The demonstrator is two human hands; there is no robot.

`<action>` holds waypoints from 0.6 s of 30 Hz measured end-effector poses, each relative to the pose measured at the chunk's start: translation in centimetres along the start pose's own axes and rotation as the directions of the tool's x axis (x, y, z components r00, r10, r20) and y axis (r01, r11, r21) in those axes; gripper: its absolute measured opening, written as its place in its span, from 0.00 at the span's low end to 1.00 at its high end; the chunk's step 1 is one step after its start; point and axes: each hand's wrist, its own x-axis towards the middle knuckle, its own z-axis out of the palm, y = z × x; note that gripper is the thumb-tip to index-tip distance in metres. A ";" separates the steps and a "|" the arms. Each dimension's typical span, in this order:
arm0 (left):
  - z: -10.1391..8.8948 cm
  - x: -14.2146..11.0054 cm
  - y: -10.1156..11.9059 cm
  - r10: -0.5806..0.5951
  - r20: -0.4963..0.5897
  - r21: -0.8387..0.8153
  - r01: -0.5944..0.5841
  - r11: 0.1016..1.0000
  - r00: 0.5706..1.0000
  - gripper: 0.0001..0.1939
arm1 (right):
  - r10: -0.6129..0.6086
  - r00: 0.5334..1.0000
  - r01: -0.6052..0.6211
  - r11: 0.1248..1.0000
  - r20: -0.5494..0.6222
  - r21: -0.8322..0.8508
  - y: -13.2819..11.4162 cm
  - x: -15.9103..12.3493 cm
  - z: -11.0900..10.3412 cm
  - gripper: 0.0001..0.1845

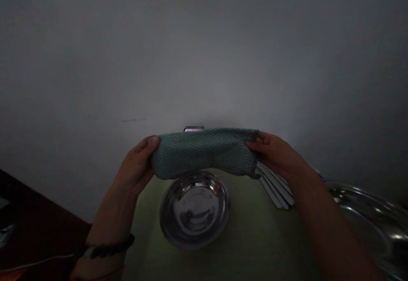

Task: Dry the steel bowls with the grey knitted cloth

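Note:
A teal textured cloth [204, 151] is stretched in the air between my two hands, folded over lengthwise. My left hand [137, 168] pinches its left end, thumb on top. My right hand [277, 153] grips its right end with the fingers closed round the edge. Directly below the cloth a shiny steel bowl [194, 208] stands upright on a pale green tabletop [255, 238]. A dark bead bracelet [108, 250] circles my left wrist.
Several white-handled utensils [276, 185] lie fanned out under my right hand. A large steel pan or basin [369, 217] sits at the right edge. A grey wall fills the upper view. Dark furniture [32, 221] with a white cable is at the lower left.

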 end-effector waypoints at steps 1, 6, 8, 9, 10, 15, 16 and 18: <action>0.1 0.0 0.1 0.012 -0.013 -0.007 -0.013 1.000 1.000 0.13 | 0.003 0.999 -0.003 1.000 -0.035 -0.014 0.0 0.0 0.0 0.15; 0.4 -0.4 0.5 0.038 0.007 -0.005 -0.038 0.999 0.999 0.15 | -0.074 0.954 0.049 0.994 -0.289 -0.092 0.6 0.4 -0.1 0.19; 0.3 -0.4 0.4 0.030 0.036 0.017 -0.031 0.999 0.999 0.14 | -0.115 0.951 0.071 0.985 -0.287 -0.159 0.8 0.5 -0.2 0.18; 0.3 -0.4 0.4 0.022 0.047 0.032 -0.024 0.999 0.999 0.14 | -0.123 0.952 0.070 0.979 -0.279 -0.191 0.9 0.5 -0.3 0.17; 0.2 -0.3 0.3 0.014 0.053 0.048 -0.016 0.999 0.998 0.13 | -0.126 0.951 0.065 0.974 -0.281 -0.218 0.9 0.6 -0.3 0.17; 0.9 -0.5 -0.2 -0.010 -0.019 0.207 0.013 0.978 1.000 0.14 | -0.147 0.910 0.054 0.969 -0.387 -0.241 0.3 0.5 0.3 0.28; 1.2 -0.7 -0.3 -0.002 -0.037 0.267 0.012 0.964 0.999 0.14 | -0.158 0.910 0.051 0.960 -0.383 -0.274 0.2 0.5 0.6 0.29; 2.2 -1.3 -0.3 0.031 -0.041 0.402 -0.012 0.916 0.999 0.15 | -0.190 0.925 0.049 0.918 -0.328 -0.394 -0.1 0.2 1.5 0.24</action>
